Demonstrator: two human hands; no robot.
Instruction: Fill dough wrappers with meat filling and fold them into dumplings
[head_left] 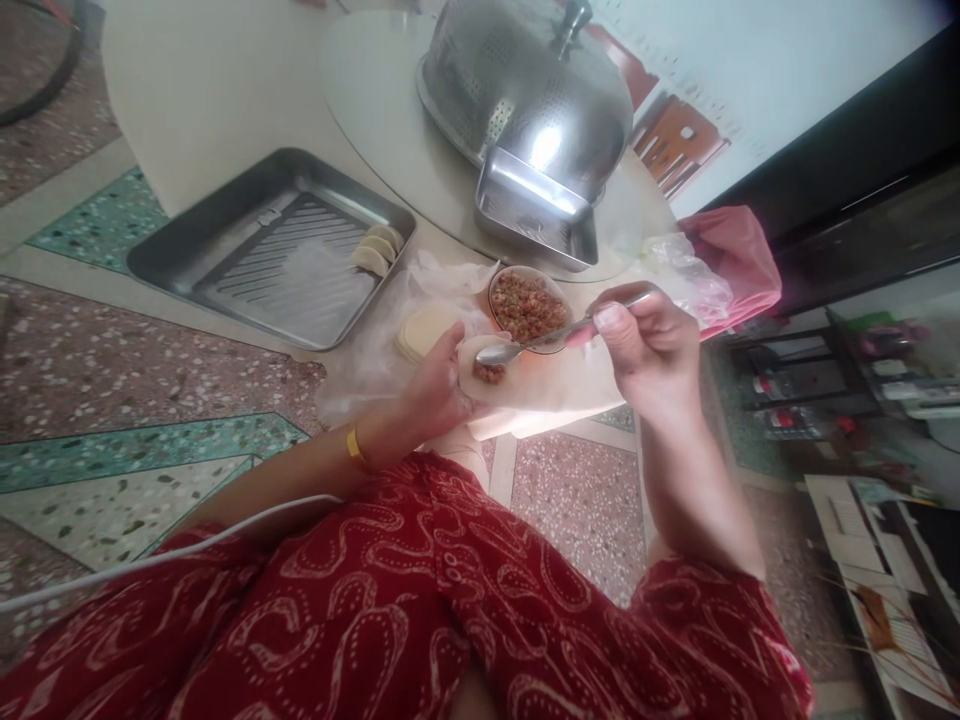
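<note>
My left hand [439,390] holds a round dumpling wrapper [471,372] by its edge, with a small heap of minced filling [489,374] on it. A metal spoon [551,336] is gripped by its handle in my right hand [649,345], and its bowl hovers at the filling; whether they touch I cannot tell. Just behind the wrapper stands a bowl [493,300] of minced filling. Left of it, a stack of wrappers [420,332] lies on a crumpled plastic sheet [360,385]. Several folded dumplings [377,248] sit in the right end of a large metal tray [217,225].
On the glass turntable [375,120] rest a big perforated metal cover [510,80] and a small rectangular metal pan [532,230]. A pink plastic bag [739,260] lies at the table's right edge. A white cable [172,548] runs across my left arm.
</note>
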